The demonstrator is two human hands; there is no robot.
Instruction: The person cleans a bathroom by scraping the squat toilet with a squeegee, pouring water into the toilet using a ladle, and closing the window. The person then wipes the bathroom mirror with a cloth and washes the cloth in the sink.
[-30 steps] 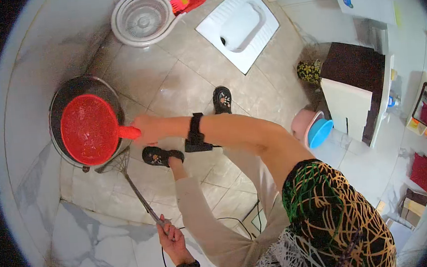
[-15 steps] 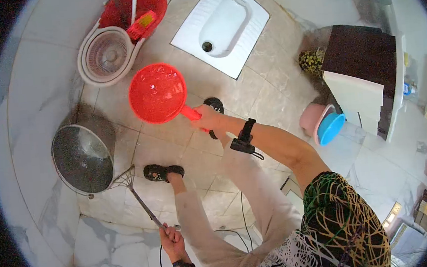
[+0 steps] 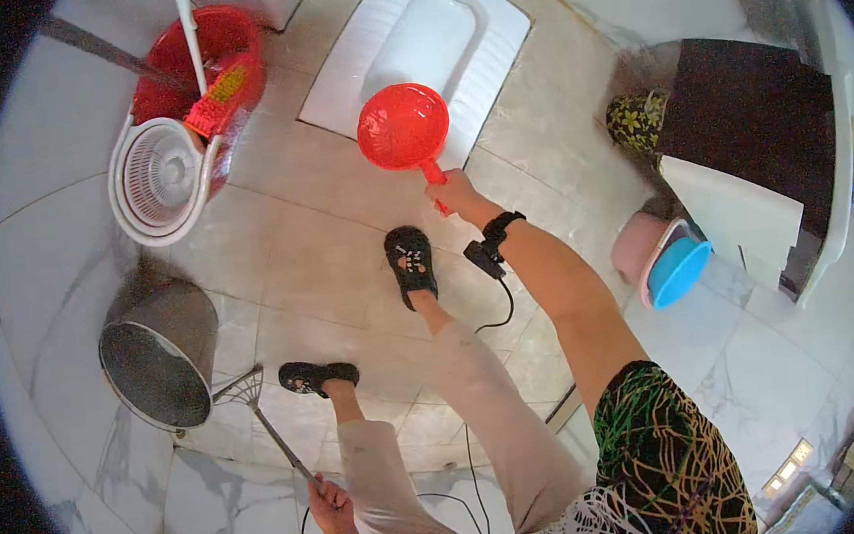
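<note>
While right hand (image 3: 457, 194) grips red dipper (image 3: 403, 128), left hand (image 3: 332, 507) curled round utensil (image 3: 279, 441)

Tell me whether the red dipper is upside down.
Not upside down: the dipper shows its open inside to the camera above, right hand on its handle.

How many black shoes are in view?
2. The left shoe is on the person's left foot, near the whisk; the right shoe is on the right foot, nearer the toilet. Neither is hidden.
</note>
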